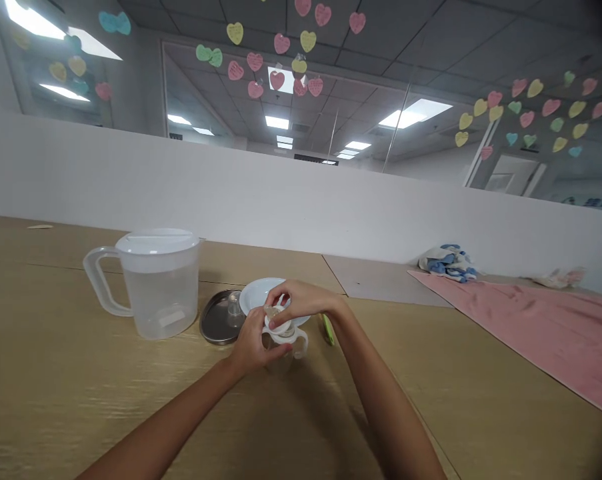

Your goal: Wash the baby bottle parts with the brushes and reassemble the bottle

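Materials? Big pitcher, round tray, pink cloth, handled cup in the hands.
Pitcher: likely plastic, translucent and frosty; contents-side wall looks milky.
Round tray: probably metal, dark grey with a shiny rim.
Pink cloth: fabric, matte, with soft wrinkles; fibre can't be told.
Handled cup: handle looks like smooth, whitish plastic; body is mostly covered, so plastic or glass stays open.

Heart-shaped notes [281, 44] dot the glass [371, 100] above a pink cloth [535, 323] and a crumpled blue-and-white bundle [447, 261].

Looks office-like (tiled ceiling [401, 30]).
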A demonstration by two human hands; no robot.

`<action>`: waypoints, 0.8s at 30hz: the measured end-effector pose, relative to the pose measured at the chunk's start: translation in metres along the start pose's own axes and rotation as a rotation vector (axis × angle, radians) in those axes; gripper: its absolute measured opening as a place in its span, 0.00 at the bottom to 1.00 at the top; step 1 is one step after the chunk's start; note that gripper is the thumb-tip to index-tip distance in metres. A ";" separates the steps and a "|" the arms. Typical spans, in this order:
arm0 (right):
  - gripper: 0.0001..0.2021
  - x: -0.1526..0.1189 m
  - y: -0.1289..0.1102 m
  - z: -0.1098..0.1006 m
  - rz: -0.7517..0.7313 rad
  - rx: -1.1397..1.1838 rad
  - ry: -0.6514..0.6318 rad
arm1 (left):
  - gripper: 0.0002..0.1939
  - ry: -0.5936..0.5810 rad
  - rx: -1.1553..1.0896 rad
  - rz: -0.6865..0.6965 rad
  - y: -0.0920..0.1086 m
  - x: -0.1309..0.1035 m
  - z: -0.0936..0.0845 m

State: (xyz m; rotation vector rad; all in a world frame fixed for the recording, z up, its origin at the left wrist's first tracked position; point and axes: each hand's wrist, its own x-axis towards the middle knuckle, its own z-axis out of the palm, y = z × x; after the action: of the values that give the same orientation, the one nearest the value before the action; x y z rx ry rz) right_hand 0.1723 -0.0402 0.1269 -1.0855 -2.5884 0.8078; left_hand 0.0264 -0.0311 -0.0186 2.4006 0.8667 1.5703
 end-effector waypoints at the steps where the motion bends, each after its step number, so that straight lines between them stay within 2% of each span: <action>1: 0.11 0.000 0.002 -0.001 0.027 -0.045 0.000 | 0.25 -0.001 -0.002 -0.006 0.002 0.001 0.000; 7: 0.13 -0.013 0.009 -0.012 0.064 -0.127 -0.081 | 0.25 -0.031 0.007 -0.006 0.009 0.004 -0.001; 10: 0.12 -0.015 0.003 -0.012 0.103 -0.161 -0.064 | 0.25 -0.029 0.013 0.014 0.010 0.004 -0.001; 14: 0.11 -0.011 -0.012 0.000 0.315 -0.250 0.066 | 0.26 -0.030 -0.003 -0.007 0.011 0.003 -0.001; 17: 0.10 -0.008 -0.020 0.008 0.408 -0.280 0.039 | 0.25 -0.022 -0.006 -0.037 0.011 0.002 -0.001; 21: 0.17 -0.011 -0.017 0.005 0.406 -0.241 -0.018 | 0.22 -0.043 -0.008 -0.064 0.011 0.002 -0.002; 24: 0.20 -0.016 -0.012 -0.003 0.363 -0.263 0.027 | 0.23 -0.064 -0.025 -0.087 0.012 0.004 -0.003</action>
State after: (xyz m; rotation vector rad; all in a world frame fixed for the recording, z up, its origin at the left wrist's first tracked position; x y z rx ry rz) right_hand 0.1780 -0.0570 0.1362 -1.6627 -2.5619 0.5211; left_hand 0.0298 -0.0398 -0.0095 2.3478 0.9203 1.4567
